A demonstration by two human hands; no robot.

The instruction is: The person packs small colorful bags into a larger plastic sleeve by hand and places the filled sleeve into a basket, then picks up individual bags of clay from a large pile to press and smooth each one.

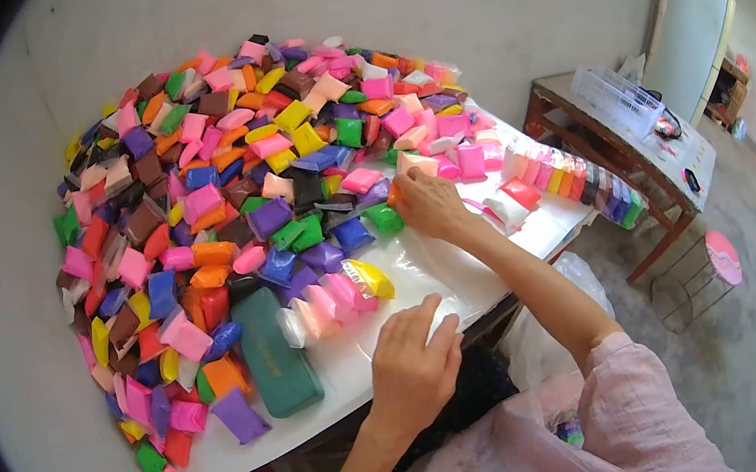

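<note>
My right hand (pixel 432 203) reaches to the near edge of a large heap of small, soft, colourful packets (pixel 220 162). Its fingers are closed at an orange packet (pixel 394 195), mostly hidden behind them. A green packet (pixel 384 218) lies just beside the fingertips. My left hand (pixel 410 368) hovers by the table's front edge, fingers apart, holding nothing. Beyond it lies an overlapping row of packets in white, peach and pink (pixel 334 303), with a yellow packet (pixel 371 279) at its right end. A dark green case (pixel 275 354) sits left of the row.
A longer overlapping row of packets (pixel 575 182) runs along the right end of the white tabletop (pixel 432 272). To the right stand a wooden table (pixel 562 96) with a clear plastic basket (pixel 616 98), and a pink-topped stool (pixel 722 258). A plastic bag (pixel 564 306) hangs near my right arm.
</note>
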